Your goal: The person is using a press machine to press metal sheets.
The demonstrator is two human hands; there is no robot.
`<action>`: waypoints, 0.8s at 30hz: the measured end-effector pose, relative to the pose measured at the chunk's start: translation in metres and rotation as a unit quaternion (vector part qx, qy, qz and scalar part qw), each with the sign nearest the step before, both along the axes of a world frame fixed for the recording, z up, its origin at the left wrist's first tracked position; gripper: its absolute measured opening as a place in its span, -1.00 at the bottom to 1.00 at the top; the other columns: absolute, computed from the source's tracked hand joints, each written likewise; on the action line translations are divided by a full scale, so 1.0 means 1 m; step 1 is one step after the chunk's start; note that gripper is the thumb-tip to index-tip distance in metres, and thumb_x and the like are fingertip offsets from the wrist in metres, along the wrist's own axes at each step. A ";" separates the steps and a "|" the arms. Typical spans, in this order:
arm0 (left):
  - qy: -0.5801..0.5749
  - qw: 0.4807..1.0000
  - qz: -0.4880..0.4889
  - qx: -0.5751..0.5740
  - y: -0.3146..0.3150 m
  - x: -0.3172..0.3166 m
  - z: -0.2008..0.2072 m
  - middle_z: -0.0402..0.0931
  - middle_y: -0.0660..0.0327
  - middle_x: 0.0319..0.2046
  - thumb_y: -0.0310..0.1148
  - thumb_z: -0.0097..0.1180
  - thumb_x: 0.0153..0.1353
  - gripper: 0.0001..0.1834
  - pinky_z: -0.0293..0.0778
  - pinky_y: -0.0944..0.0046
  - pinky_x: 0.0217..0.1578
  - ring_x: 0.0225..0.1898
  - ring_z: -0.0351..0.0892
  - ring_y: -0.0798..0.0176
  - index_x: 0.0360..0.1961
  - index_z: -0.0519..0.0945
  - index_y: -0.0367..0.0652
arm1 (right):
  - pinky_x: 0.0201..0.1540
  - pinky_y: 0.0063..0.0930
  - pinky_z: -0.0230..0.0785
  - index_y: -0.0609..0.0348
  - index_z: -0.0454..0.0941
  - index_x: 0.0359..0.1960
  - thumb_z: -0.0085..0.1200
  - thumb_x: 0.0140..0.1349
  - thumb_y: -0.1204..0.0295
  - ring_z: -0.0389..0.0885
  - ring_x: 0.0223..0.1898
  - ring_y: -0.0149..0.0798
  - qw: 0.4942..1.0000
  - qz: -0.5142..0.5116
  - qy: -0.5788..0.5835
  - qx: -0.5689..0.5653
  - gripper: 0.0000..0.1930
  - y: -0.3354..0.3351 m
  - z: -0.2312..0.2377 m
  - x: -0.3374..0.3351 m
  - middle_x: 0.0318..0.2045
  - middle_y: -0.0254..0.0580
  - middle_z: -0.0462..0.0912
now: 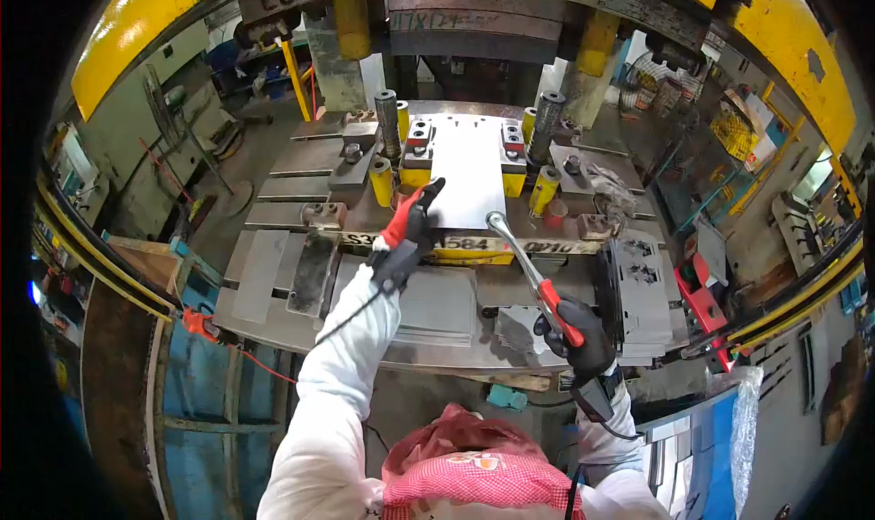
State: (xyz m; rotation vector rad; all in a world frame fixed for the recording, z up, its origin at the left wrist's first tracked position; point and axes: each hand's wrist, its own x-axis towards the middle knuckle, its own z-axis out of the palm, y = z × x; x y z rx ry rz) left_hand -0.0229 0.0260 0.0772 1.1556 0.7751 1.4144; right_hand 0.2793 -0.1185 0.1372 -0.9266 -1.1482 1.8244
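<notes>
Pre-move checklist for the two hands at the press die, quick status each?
1. Left hand in a black and red glove at the near left edge of the flat grey metal sheet on the die: ok.
2. Whether the left grip is closed on the sheet: cannot tell.
3. Right hand gripping the red-handled long metal tool: ok.
4. Tool tip at the sheet's near right corner: ok; contact cannot tell.
5. Both hands outside the die area: not ok, left hand reaches over it.
6. Stack of grey plates at right, apart from both hands: ok.
</notes>
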 end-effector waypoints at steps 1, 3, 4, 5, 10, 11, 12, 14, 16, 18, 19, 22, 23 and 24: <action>-0.238 0.960 -0.118 -0.087 -0.014 0.000 0.004 0.46 0.13 -0.14 -0.18 -0.09 0.19 -0.52 0.42 0.19 -0.07 -0.14 0.47 0.21 0.06 0.27 -0.24 | -0.71 -0.75 0.10 0.29 0.27 0.02 -0.09 0.07 0.09 0.30 -0.69 -0.59 1.000 0.005 0.000 -0.001 -0.43 0.000 0.001 -0.002 -0.54 -0.26 0.49; -0.273 0.945 -0.134 -0.117 -0.037 0.014 0.012 0.45 0.08 -0.14 -0.16 -0.13 0.22 -0.53 0.47 0.15 -0.13 -0.17 0.50 0.15 0.05 0.27 -0.27 | -0.71 -0.76 0.09 0.28 0.27 0.01 -0.08 0.07 0.09 0.29 -0.70 -0.59 1.000 0.005 -0.003 -0.004 -0.43 -0.001 0.002 -0.002 -0.54 -0.26 0.49; -0.281 0.943 -0.130 -0.118 -0.044 0.017 0.013 0.45 0.06 -0.14 -0.17 -0.15 0.23 -0.53 0.49 0.15 -0.15 -0.17 0.51 0.12 0.04 0.27 -0.28 | -0.72 -0.76 0.08 0.27 0.29 0.00 -0.08 0.07 0.09 0.28 -0.72 -0.58 1.000 0.005 -0.007 0.005 -0.44 -0.001 0.003 -0.004 -0.54 -0.24 0.50; -0.287 0.942 -0.128 -0.119 -0.049 0.020 0.015 0.44 0.03 -0.14 -0.17 -0.17 0.24 -0.54 0.51 0.15 -0.17 -0.18 0.51 0.09 0.04 0.27 -0.30 | -0.72 -0.76 0.08 0.27 0.29 -0.01 -0.08 0.06 0.09 0.28 -0.72 -0.58 1.000 0.007 -0.008 0.004 -0.44 -0.001 0.004 -0.005 -0.54 -0.23 0.50; -0.294 0.950 -0.063 -0.089 -0.052 0.032 0.023 0.41 -0.10 -0.14 -0.28 -0.24 0.25 -0.58 0.55 0.12 -0.19 -0.17 0.50 -0.03 0.03 0.22 -0.39 | -0.74 -0.75 0.07 0.27 0.31 -0.04 -0.06 0.04 0.08 0.27 -0.74 -0.58 1.000 -0.002 -0.008 0.005 -0.44 -0.003 0.005 -0.006 -0.53 -0.17 0.51; -0.311 0.943 -0.072 -0.095 -0.051 0.033 0.025 0.41 -0.10 -0.14 -0.28 -0.24 0.25 -0.57 0.55 0.10 -0.19 -0.17 0.50 -0.04 0.03 0.21 -0.39 | -0.74 -0.75 0.07 0.27 0.31 -0.04 -0.06 0.04 0.08 0.27 -0.74 -0.58 1.000 -0.001 -0.006 0.008 -0.45 -0.003 0.005 -0.005 -0.53 -0.16 0.51; -0.317 0.941 -0.068 -0.092 -0.048 0.034 0.023 0.39 -0.12 -0.12 -0.29 -0.24 0.24 -0.57 0.54 0.05 -0.17 -0.18 0.49 -0.08 0.04 0.20 -0.39 | -0.75 -0.75 0.06 0.25 0.31 -0.04 -0.06 0.04 0.07 0.26 -0.74 -0.57 1.000 -0.004 -0.011 0.008 -0.45 -0.004 0.007 -0.006 -0.52 -0.16 0.51; -0.329 0.937 -0.073 -0.096 -0.045 0.031 0.018 0.38 -0.13 -0.10 -0.31 -0.25 0.24 -0.58 0.54 0.03 -0.18 -0.17 0.49 -0.10 0.04 0.20 -0.39 | -0.75 -0.74 0.05 0.24 0.32 -0.05 -0.07 0.03 0.06 0.25 -0.75 -0.57 1.000 -0.017 -0.013 -0.004 -0.45 -0.006 0.009 -0.010 -0.53 -0.16 0.50; -0.343 0.930 -0.083 -0.098 -0.042 0.031 0.017 0.36 -0.14 -0.09 -0.32 -0.25 0.23 -0.58 0.53 0.01 -0.18 -0.16 0.48 -0.12 0.04 0.20 -0.39 | -0.74 -0.73 0.05 0.24 0.32 -0.05 -0.09 0.06 0.07 0.24 -0.75 -0.55 1.000 -0.022 -0.008 -0.010 -0.46 -0.007 0.009 -0.011 -0.53 -0.14 0.49; -0.361 0.923 -0.094 -0.100 -0.041 0.032 0.017 0.35 -0.14 -0.07 -0.33 -0.26 0.23 -0.58 0.52 -0.03 -0.17 -0.14 0.47 -0.14 0.03 0.20 -0.40 | -0.74 -0.70 0.05 0.27 0.30 -0.03 -0.15 0.11 0.12 0.23 -0.74 -0.52 1.000 -0.013 0.003 -0.011 -0.50 -0.007 0.006 -0.009 -0.54 -0.10 0.48; -0.359 0.924 -0.080 -0.107 -0.040 0.033 0.018 0.38 -0.13 -0.11 -0.29 -0.24 0.23 -0.59 0.53 -0.01 -0.19 -0.17 0.49 -0.10 0.01 0.22 -0.39 | -0.74 -0.70 0.05 0.26 0.30 -0.03 -0.14 0.11 0.11 0.23 -0.74 -0.52 1.000 -0.022 0.001 -0.016 -0.49 -0.008 0.007 -0.010 -0.54 -0.09 0.48; -0.353 0.926 -0.050 -0.125 -0.040 0.035 0.020 0.42 -0.11 -0.17 -0.23 -0.21 0.23 -0.58 0.55 0.03 -0.23 -0.24 0.53 -0.04 -0.04 0.27 -0.39 | -0.74 -0.72 0.04 0.24 0.31 -0.04 -0.13 0.10 0.10 0.23 -0.74 -0.53 0.999 -0.041 -0.003 -0.030 -0.50 -0.011 0.010 -0.013 -0.54 -0.10 0.49; -0.351 0.926 -0.048 -0.128 -0.040 0.034 0.020 0.42 -0.11 -0.17 -0.24 -0.21 0.23 -0.58 0.55 0.02 -0.23 -0.24 0.53 -0.05 -0.04 0.27 -0.39 | -0.74 -0.73 0.04 0.22 0.33 -0.05 -0.12 0.09 0.08 0.23 -0.74 -0.53 0.999 -0.041 -0.002 -0.034 -0.50 -0.010 0.009 -0.013 -0.53 -0.12 0.49; -0.348 0.927 -0.046 -0.130 -0.039 0.034 0.021 0.42 -0.11 -0.17 -0.24 -0.21 0.23 -0.59 0.54 0.01 -0.22 -0.24 0.53 -0.06 -0.04 0.28 -0.39 | -0.73 -0.74 0.03 0.20 0.35 -0.06 -0.11 0.08 0.07 0.23 -0.74 -0.54 0.999 -0.041 -0.001 -0.036 -0.50 -0.009 0.009 -0.012 -0.53 -0.14 0.49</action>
